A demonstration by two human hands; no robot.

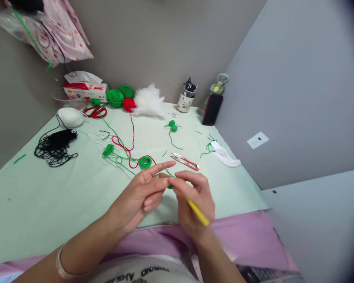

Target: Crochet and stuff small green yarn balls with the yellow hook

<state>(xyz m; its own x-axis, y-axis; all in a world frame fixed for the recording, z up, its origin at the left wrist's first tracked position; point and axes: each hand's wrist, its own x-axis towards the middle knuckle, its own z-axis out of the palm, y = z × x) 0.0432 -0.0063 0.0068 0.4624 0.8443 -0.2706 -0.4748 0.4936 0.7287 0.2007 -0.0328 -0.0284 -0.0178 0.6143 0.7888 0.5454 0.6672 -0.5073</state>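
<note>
My right hand [194, 196] is closed round a crochet hook with a yellow handle [199, 212]; the hook's tip is hidden by the fingers. My left hand [149, 192] pinches a small green crocheted piece [170, 187], mostly covered by the fingertips. Its index finger is stretched out, with green yarn [166, 169] running over it. Both hands meet above the front of the table. Just beyond them lie orange thread snips [187, 162] and a green yarn ring [145, 162] with red yarn beside it.
At the back stand a tissue box [87, 92], green yarn balls [115, 98], a red ball [129, 104], white stuffing [149, 101], a pen cup [185, 101] and a phone [212, 110] against a bottle. Black yarn [57, 145] lies left; white fabric [224, 153] lies right.
</note>
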